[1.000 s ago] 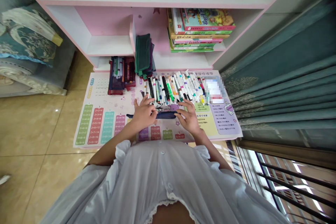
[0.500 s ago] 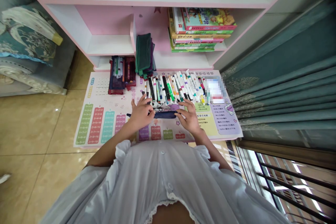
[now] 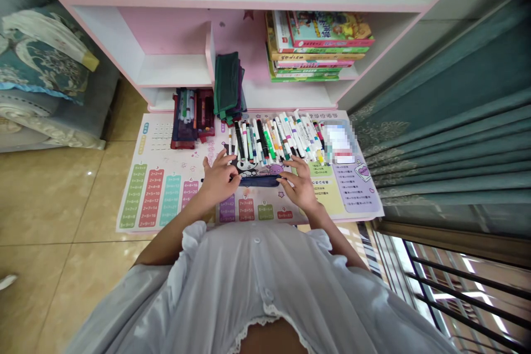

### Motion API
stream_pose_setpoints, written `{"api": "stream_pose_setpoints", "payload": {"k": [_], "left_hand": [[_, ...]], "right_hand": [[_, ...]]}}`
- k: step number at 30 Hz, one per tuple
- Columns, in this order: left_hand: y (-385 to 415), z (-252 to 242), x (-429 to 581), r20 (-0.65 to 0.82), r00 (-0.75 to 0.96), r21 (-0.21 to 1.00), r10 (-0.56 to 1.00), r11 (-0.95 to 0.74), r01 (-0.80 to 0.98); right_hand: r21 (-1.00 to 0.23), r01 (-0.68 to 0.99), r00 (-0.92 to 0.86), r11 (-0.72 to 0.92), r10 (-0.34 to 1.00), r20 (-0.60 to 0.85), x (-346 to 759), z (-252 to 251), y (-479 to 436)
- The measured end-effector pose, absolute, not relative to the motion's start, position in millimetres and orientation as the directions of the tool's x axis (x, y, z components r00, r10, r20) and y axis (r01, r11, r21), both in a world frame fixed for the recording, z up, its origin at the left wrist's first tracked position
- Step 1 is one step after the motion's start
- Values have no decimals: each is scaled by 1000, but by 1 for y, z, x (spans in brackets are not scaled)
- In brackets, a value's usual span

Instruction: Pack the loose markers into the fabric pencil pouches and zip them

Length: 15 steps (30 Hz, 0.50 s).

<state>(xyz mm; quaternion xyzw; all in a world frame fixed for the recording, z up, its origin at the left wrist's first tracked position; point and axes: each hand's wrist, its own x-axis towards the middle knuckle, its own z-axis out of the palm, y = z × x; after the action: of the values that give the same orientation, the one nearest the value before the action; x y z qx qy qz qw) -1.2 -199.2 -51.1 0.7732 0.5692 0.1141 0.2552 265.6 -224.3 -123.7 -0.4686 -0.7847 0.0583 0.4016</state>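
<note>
A narrow navy-blue pencil pouch (image 3: pixel 260 181), seen edge-on, is stretched between my hands just above the desk mat. My left hand (image 3: pixel 218 178) pinches its upper edge near the left end with thumb and forefinger, the other fingers spread. At the right end, my right hand (image 3: pixel 301 188) has the pouch's corner between thumb and finger. Beyond the pouch lies a row of markers (image 3: pixel 265 141) with white, black and green barrels, side by side. Whether anything is inside the pouch I cannot tell.
Mesh pouches filled with pens (image 3: pixel 185 121) lie at the desk's back left. A pile of green and dark pouches (image 3: pixel 227 84) leans against the shelf divider. Stacked books (image 3: pixel 319 55) sit on the shelf; a blurred phone-like object (image 3: pixel 341 142) lies right of the markers. A curtain (image 3: pixel 448 121) hangs on the right.
My left hand has slid slightly left along the pouch's edge, showing more of the pouch. My right hand has stayed almost still at its end.
</note>
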Motion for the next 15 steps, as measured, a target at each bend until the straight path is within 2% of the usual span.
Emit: {"api": "stream_pose_setpoints", "payload": {"k": [7, 15], "left_hand": [[-198, -53, -8, -102, 289, 517, 952, -198, 833], [-198, -52, -14, -109, 293, 511, 950, -199, 836]], "right_hand": [[-489, 701, -215, 519, 808, 549, 269, -123, -224], [-460, 715, -226, 526, 797, 560, 270, -123, -224]]}}
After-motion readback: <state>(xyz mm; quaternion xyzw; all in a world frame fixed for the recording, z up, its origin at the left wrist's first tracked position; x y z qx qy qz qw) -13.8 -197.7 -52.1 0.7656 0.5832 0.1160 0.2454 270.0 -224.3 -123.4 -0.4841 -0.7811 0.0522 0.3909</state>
